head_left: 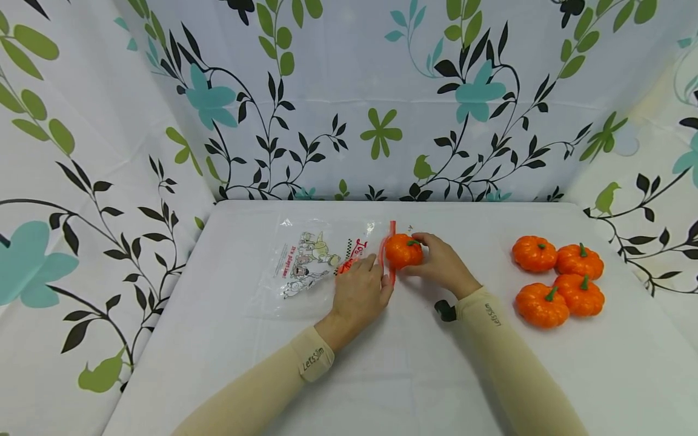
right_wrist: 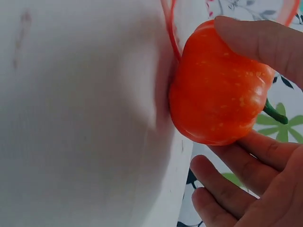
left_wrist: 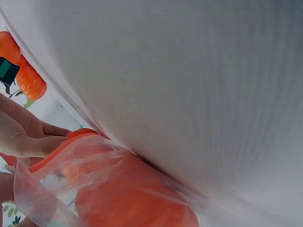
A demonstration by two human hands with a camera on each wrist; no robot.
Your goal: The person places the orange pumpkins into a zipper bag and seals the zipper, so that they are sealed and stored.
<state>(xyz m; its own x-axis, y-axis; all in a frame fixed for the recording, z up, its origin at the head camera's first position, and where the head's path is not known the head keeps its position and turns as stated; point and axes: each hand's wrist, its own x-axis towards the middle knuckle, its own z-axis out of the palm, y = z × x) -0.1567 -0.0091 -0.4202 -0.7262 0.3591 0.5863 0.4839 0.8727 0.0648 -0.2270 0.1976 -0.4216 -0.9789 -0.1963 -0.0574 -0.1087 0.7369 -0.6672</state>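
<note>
A clear printed zip bag (head_left: 311, 260) with a red rim lies flat on the white table (head_left: 382, 375), its mouth facing right. My left hand (head_left: 369, 265) pinches the red rim at the mouth. In the left wrist view the rim (left_wrist: 57, 156) is lifted and orange shows through the plastic. My right hand (head_left: 420, 254) grips a small orange pumpkin (head_left: 402, 250) with a green stem, right at the bag's mouth. The right wrist view shows this pumpkin (right_wrist: 218, 94) between thumb and fingers (right_wrist: 255, 38), touching the rim (right_wrist: 169, 23).
Several more orange pumpkins (head_left: 558, 280) sit in a cluster on the table's right side. Floral curtain walls (head_left: 349, 97) close in the back, left and right. A small dark object (head_left: 445, 310) lies by my right wrist.
</note>
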